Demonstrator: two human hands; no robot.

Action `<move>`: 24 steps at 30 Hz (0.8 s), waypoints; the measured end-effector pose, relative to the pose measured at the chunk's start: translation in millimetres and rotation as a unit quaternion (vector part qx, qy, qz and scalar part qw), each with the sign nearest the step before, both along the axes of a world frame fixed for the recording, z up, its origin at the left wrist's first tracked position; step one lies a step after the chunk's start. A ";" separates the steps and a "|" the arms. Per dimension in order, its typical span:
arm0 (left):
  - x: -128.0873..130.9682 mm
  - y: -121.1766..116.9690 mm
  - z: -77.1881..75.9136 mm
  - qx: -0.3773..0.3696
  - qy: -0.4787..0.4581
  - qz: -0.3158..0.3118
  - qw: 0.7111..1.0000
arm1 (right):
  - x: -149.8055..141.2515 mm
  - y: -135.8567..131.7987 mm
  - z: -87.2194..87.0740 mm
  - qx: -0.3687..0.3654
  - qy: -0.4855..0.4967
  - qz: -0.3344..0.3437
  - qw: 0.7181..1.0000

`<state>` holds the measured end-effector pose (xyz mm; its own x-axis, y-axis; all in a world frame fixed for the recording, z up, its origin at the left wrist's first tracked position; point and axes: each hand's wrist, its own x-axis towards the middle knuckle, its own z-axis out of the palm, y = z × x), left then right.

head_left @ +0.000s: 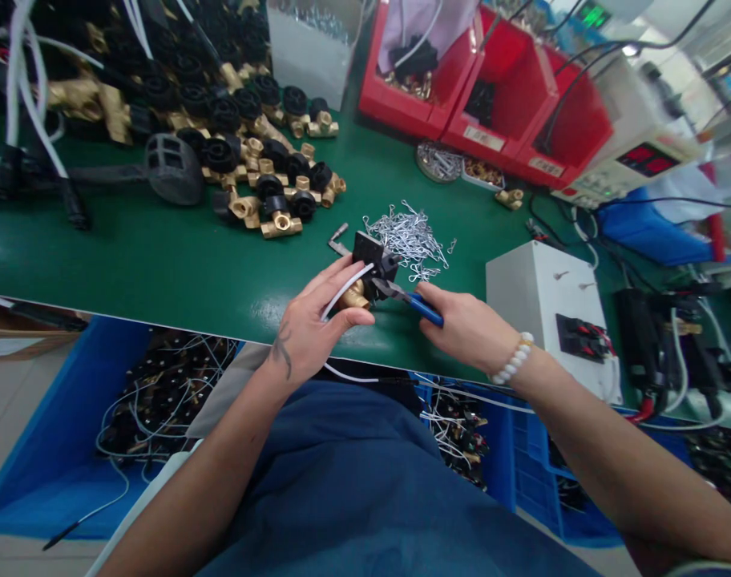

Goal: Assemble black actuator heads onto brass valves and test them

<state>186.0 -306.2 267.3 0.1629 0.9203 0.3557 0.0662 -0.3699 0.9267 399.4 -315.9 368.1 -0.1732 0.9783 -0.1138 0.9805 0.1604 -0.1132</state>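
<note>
The left grip point(305, 322) pinched the brass valve point(357, 296); the right grip point(470, 327), wrapped round blue-handled pliers point(424, 308), apparently worked there, the next move needing steadiness.

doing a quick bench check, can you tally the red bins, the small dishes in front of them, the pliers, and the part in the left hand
Red bins: 3
Small dishes: 2
Pliers: 1
Part in the left hand: 1
Total: 7
</note>
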 end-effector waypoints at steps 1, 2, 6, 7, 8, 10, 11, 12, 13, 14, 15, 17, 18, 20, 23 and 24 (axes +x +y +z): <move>0.1 0.0 0.1 -0.002 0.001 -0.002 1.000 | 0.7 0.0 -0.9 -0.011 -0.012 0.006 1.000; 0.2 0.0 0.1 -0.003 -0.001 -0.003 1.000 | 1.5 -0.2 -1.5 0.016 -0.001 -0.003 1.000; 0.3 0.6 -0.1 -0.004 -0.015 -0.003 1.000 | 4.1 -0.8 -3.9 0.126 0.066 -0.053 0.988; 0.2 0.8 -0.2 -0.005 -0.014 -0.003 1.000 | 4.1 -0.5 -4.6 0.077 0.044 -0.039 0.995; 0.1 0.9 -0.2 -0.007 -0.013 -0.003 1.000 | 4.1 -0.1 -5.0 0.020 0.013 -0.019 1.000; 0.0 0.9 -0.4 -0.013 -0.014 -0.006 1.000 | 3.9 0.7 -4.6 -0.032 -0.019 0.004 0.999; 0.0 1.0 -0.4 -0.016 -0.018 -0.008 1.000 | 3.7 0.9 -4.0 -0.006 -0.005 -0.007 1.000; 0.0 1.0 -0.5 -0.018 -0.022 -0.009 1.000 | 3.5 1.0 -3.5 0.041 0.020 -0.029 0.999; 0.1 1.1 -0.6 -0.020 -0.026 -0.009 0.999 | 3.2 1.1 -3.3 0.079 0.042 -0.049 0.995; 0.1 1.2 -0.6 -0.020 -0.029 -0.009 0.999 | 2.8 1.2 -3.5 0.089 0.051 -0.060 0.993; 0.2 1.3 -0.5 -0.020 -0.031 -0.008 0.999 | 2.4 1.3 -4.2 0.064 0.043 -0.057 0.995; 0.4 1.4 -0.2 -0.027 -0.037 -0.007 0.999 | 1.8 1.4 -6.0 -0.020 -0.001 -0.022 1.000; 0.6 1.4 0.0 -0.032 -0.039 -0.007 0.999 | 1.7 1.2 -6.7 -0.044 -0.014 -0.004 0.999; 1.0 1.2 0.7 -0.043 -0.041 -0.008 0.998 | 1.5 0.2 -7.1 -0.006 0.018 -0.003 1.000; 1.0 0.9 1.9 -0.046 -0.040 -0.010 0.998 | 0.4 -0.4 -6.3 0.098 0.085 -0.041 0.991; 0.8 0.8 2.4 -0.045 -0.038 -0.009 0.998 | -0.1 0.1 -5.8 0.075 0.071 -0.039 0.994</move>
<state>186.8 -305.3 269.7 0.1544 0.9464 0.2838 -0.0118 -0.2855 0.9583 399.3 -315.9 362.3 -0.1004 0.9934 0.0553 0.9666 0.1106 -0.2314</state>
